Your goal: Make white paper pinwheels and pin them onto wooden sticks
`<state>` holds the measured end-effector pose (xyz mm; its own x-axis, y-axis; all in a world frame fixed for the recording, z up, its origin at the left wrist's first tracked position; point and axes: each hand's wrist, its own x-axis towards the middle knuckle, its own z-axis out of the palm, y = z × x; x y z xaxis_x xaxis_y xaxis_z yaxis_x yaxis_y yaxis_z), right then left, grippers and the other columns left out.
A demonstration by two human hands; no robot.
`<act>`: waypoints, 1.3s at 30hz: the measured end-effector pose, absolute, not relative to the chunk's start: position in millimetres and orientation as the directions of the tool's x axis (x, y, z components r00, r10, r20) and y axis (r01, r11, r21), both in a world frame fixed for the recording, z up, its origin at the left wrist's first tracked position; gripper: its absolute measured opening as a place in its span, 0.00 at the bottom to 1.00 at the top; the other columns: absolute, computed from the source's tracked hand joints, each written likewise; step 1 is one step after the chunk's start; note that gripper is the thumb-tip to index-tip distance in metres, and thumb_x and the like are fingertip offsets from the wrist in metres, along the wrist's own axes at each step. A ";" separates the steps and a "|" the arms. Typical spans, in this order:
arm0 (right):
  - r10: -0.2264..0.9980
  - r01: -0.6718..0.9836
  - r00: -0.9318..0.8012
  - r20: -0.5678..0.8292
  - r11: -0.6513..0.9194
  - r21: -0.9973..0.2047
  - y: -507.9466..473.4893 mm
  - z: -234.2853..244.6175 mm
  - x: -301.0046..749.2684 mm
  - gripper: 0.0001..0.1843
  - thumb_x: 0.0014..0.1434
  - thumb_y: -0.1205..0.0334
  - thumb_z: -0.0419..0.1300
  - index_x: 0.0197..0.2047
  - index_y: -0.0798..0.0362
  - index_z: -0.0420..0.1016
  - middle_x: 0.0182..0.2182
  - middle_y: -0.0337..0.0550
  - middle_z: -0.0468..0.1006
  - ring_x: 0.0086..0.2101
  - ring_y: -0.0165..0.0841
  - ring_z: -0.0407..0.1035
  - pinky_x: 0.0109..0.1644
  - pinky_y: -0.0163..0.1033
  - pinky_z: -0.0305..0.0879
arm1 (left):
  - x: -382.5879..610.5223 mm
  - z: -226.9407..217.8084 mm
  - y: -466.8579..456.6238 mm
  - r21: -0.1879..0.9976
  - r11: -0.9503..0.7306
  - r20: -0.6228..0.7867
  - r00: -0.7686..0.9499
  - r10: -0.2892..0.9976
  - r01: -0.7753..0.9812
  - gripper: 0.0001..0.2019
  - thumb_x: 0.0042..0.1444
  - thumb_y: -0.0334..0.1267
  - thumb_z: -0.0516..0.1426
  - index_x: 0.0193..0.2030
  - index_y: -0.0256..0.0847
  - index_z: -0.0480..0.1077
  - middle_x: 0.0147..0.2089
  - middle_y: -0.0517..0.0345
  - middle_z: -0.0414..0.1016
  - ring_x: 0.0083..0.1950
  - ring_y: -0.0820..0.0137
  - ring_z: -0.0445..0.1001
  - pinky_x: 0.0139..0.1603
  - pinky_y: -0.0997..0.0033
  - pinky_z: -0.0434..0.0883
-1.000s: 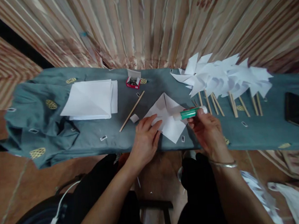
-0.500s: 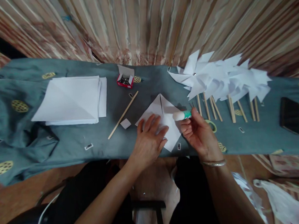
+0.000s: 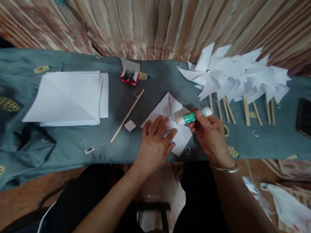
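My left hand (image 3: 155, 142) lies flat with fingers spread on a white paper square (image 3: 168, 112) cut and folded along its diagonals, pressing it to the grey-green cloth (image 3: 106, 142). My right hand (image 3: 209, 132) grips a green and white glue stick (image 3: 191, 116), held sideways with its tip pointing left, just above the paper's right corner. A wooden stick (image 3: 127, 116) and a small white paper scrap (image 3: 130, 125) lie just left of the paper.
A stack of white paper sheets (image 3: 68, 98) lies at the left. A small red box of pins (image 3: 128, 77) stands at the back. Several finished white pinwheels on sticks (image 3: 236, 79) lie at the right, with a black phone (image 3: 308, 118) beyond them. Curtains hang behind.
The right hand dipped the glue stick toward the paper, then lifted it slightly and turned it more level. The left hand slid further onto the paper. The view shifted left.
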<state>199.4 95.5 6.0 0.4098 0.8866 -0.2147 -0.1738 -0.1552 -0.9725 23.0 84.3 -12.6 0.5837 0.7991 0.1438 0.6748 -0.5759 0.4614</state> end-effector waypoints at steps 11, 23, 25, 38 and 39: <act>0.896 -0.005 0.427 -0.121 -0.132 -0.991 97.9 1.0 193.8 0.17 0.50 0.47 0.69 0.33 0.50 0.73 0.22 0.33 0.73 0.22 0.25 0.67 0.26 0.32 0.64 | 23.5 -17.0 84.5 0.479 -0.569 0.143 0.581 0.802 0.668 0.18 0.61 0.40 0.58 0.58 0.45 0.69 0.71 0.42 0.58 0.72 0.49 0.53 0.68 0.37 0.51; 0.909 0.234 0.416 0.000 -0.107 -0.966 98.4 4.5 185.9 0.14 0.55 0.48 0.67 0.33 0.50 0.72 0.23 0.34 0.73 0.23 0.26 0.68 0.29 0.35 0.67 | 23.1 -17.6 84.5 0.490 -0.567 0.138 0.584 0.800 0.662 0.18 0.61 0.41 0.57 0.58 0.45 0.68 0.71 0.43 0.58 0.73 0.50 0.52 0.69 0.38 0.50; 0.910 0.276 0.414 0.032 -0.091 -0.957 98.4 3.0 185.9 0.15 0.56 0.48 0.66 0.34 0.50 0.71 0.23 0.33 0.73 0.23 0.26 0.68 0.28 0.35 0.67 | 23.1 -17.4 84.4 0.478 -0.570 0.136 0.585 0.800 0.669 0.18 0.61 0.41 0.57 0.58 0.46 0.68 0.71 0.44 0.58 0.73 0.51 0.52 0.68 0.38 0.51; 0.934 0.473 0.331 0.134 -0.041 -0.880 100.9 -2.4 186.1 0.13 0.59 0.49 0.63 0.38 0.50 0.71 0.23 0.32 0.71 0.23 0.27 0.68 0.26 0.34 0.66 | 23.8 -16.9 84.2 0.445 -0.581 0.126 0.595 0.794 0.682 0.18 0.62 0.42 0.57 0.58 0.46 0.69 0.71 0.43 0.58 0.73 0.50 0.53 0.67 0.37 0.53; 0.936 0.478 0.324 0.138 -0.036 -0.877 101.2 -3.9 186.9 0.13 0.59 0.49 0.63 0.39 0.50 0.71 0.23 0.32 0.71 0.23 0.27 0.68 0.27 0.34 0.66 | 23.8 -16.9 84.2 0.444 -0.581 0.125 0.594 0.794 0.682 0.18 0.62 0.42 0.57 0.58 0.46 0.69 0.71 0.43 0.58 0.73 0.50 0.53 0.67 0.36 0.53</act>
